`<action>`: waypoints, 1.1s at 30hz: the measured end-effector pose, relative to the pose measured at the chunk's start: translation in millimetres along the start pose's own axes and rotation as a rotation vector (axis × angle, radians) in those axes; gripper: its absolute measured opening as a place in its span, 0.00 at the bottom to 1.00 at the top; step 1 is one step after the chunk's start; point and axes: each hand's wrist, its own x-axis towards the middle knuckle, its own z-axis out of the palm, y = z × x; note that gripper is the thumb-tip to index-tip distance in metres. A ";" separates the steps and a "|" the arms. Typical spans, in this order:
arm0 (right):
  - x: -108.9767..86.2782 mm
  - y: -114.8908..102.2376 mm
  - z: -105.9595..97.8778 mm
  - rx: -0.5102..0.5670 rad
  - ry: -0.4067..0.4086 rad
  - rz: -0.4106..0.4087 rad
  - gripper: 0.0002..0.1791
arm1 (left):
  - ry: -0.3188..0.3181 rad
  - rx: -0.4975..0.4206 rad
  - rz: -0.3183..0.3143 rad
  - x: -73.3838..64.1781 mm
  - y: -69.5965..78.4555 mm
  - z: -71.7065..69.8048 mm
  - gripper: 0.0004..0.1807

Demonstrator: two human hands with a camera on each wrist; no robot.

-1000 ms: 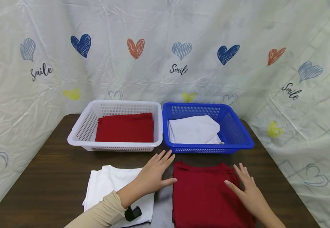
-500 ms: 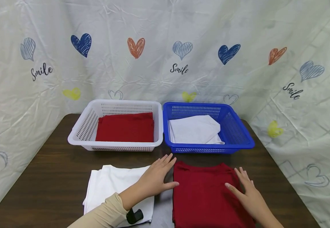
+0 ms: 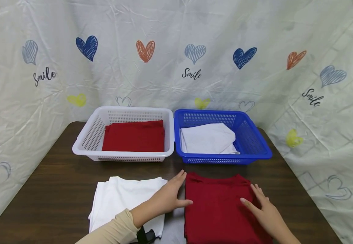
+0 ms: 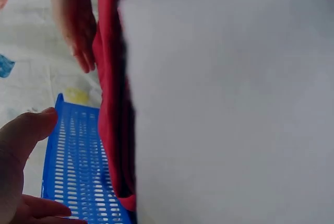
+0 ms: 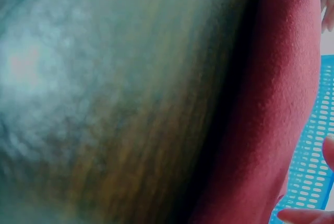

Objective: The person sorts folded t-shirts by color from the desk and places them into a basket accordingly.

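Fingers extended, thumbs out, the left hand [image 3: 168, 197] and right hand [image 3: 265, 212] flank the red pile [image 3: 216, 208]; contact is unclear. It lies with its long axis running away from the person, collar toward the blue basket [image 3: 225, 157], which holds white cloth [image 3: 207, 138]. The adjoining white basket [image 3: 127, 155] holds red cloth [image 3: 133, 137]. A sleeve [image 3: 115, 230] partly hides the white pile [image 3: 122, 195].

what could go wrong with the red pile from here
The left hand and right hand are open at opposite edges of the red pile; lifting without a firm hold might let its layers slip or unfold.

The left sleeve crosses above part of the white pile, so it could brush or rumple it.

The blue basket sits just beyond the red pile, so a forward push might bump it.
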 end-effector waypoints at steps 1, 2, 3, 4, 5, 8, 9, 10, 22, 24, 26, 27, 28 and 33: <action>0.1 -0.3 -0.5 -0.005 -0.010 0.015 0.50 | 0.000 -0.005 -0.002 -0.1 0.4 0.8 0.51; 0.0 -0.6 -0.9 -0.012 -0.020 0.030 0.51 | -0.001 -0.006 -0.003 -0.5 0.8 1.4 0.51; 0.2 -0.7 -1.4 -0.018 -0.032 0.047 0.51 | -0.001 -0.012 -0.003 -0.7 1.2 1.8 0.51; 0.6 -0.8 -1.8 -0.027 -0.043 0.064 0.52 | -0.001 -0.014 -0.004 -0.8 1.6 2.2 0.50; 1.0 -0.6 -2.2 -0.035 -0.053 0.079 0.52 | -0.001 -0.017 -0.005 -1.2 2.1 2.3 0.50; 2.5 0.3 -2.9 -0.070 -0.073 0.121 0.53 | 0.002 -0.026 -0.012 -1.9 2.9 2.9 0.50; 3.1 1.0 -2.8 -0.083 -0.073 0.131 0.54 | 0.005 -0.032 -0.015 -1.9 2.9 3.2 0.50; 3.5 1.6 -2.5 -0.097 -0.069 0.139 0.54 | 0.007 -0.037 -0.019 -1.9 2.9 3.6 0.50; 2.2 3.2 -1.4 -0.104 -0.034 0.157 0.55 | 0.018 -0.165 -0.051 -2.3 1.7 8.9 0.51; 2.1 3.8 -2.7 -0.098 -0.034 0.153 0.55 | 0.013 -0.180 -0.055 -2.5 1.6 9.5 0.51; 2.1 4.4 -4.2 -0.091 -0.035 0.148 0.55 | 0.011 -0.188 -0.055 -2.7 1.5 10.0 0.51; 2.2 4.7 -5.0 -0.087 -0.036 0.145 0.54 | 0.012 -0.193 -0.054 -2.7 1.4 10.4 0.51; 2.0 5.0 -5.7 -0.081 -0.036 0.147 0.55 | 0.012 -0.200 -0.053 -2.8 1.2 10.9 0.50; -0.2 4.3 -8.3 -0.021 -0.038 0.164 0.56 | 0.011 -0.238 -0.070 -4.1 0.8 13.6 0.50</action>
